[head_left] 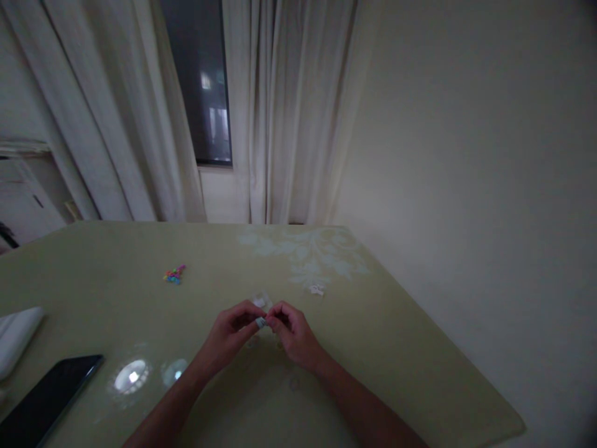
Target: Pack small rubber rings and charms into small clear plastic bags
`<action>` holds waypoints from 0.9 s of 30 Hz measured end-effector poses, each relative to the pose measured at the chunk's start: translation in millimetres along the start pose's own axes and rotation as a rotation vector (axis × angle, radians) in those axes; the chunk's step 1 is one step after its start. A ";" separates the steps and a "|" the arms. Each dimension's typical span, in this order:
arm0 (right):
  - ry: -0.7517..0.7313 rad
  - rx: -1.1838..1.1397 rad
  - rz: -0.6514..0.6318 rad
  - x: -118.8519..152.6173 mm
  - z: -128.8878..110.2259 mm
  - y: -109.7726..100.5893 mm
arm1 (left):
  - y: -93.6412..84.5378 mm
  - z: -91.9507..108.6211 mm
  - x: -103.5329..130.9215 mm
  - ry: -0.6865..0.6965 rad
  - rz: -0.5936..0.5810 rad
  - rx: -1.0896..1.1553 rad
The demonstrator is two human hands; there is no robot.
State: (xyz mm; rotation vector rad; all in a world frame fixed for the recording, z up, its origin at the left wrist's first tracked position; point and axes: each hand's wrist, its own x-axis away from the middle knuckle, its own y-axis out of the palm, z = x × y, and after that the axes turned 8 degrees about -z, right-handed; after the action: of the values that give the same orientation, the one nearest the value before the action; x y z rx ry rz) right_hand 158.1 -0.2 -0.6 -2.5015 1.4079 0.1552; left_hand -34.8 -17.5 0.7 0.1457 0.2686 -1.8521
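Note:
My left hand (232, 330) and my right hand (293, 331) meet fingertip to fingertip above the middle of the green table (373, 348). A small whitish piece (260, 322) is pinched at the left fingertips. The right thumb and forefinger are pressed together beside it; whatever they hold is too small to make out. Just behind the hands lies a small clear packet (261, 300), partly hidden by the fingers. Small white pieces (317, 290) rest on the table to the right, beyond my right hand.
A little pile of multicoloured pieces (174, 274) sits at the back left. A dark phone or tablet (51, 398) and a white object (19, 336) lie at the left edge. Light reflections show on the glossy tabletop. Curtains and a wall stand beyond.

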 end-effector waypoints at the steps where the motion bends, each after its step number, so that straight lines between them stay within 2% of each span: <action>1: -0.003 -0.002 0.000 0.1 -0.3 0.1 | 0.4 -0.2 0.1 0.000 0.006 0.005; 6: -0.024 0.009 0.006 0.7 1.4 0.8 | 1.2 0.6 -0.2 0.004 0.033 0.033; 9: -0.029 0.098 0.010 1.3 5.6 1.4 | -2.2 5.4 -0.5 -0.002 0.065 0.027; 12: -0.070 0.352 -0.042 2.4 10.5 3.8 | -8.1 11.1 -0.7 0.028 0.179 -0.013; 15: -0.148 0.631 -0.186 2.9 14.4 9.6 | -12.8 13.7 -0.9 0.038 0.280 -0.032; 17: -0.149 0.788 -0.255 2.3 16.7 14.9 | -14.0 13.2 -1.2 0.041 0.291 -0.028; 21: -0.102 0.988 -0.291 -0.2 23.4 23.7 | -13.1 9.7 -2.1 0.052 0.286 -0.006; 24: -0.130 0.995 -0.303 -0.4 26.9 23.6 | -12.3 8.3 -2.5 0.053 0.283 0.008; 27: -0.161 0.734 -0.217 0.0 23.4 15.5 | -12.3 8.4 -2.2 0.048 0.257 -0.010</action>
State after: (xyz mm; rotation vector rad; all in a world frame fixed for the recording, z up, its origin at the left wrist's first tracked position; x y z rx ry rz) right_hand 145.7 -1.2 -25.7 -1.9485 0.8960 -0.1726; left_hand -45.6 -14.3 10.7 0.2079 0.2787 -1.5934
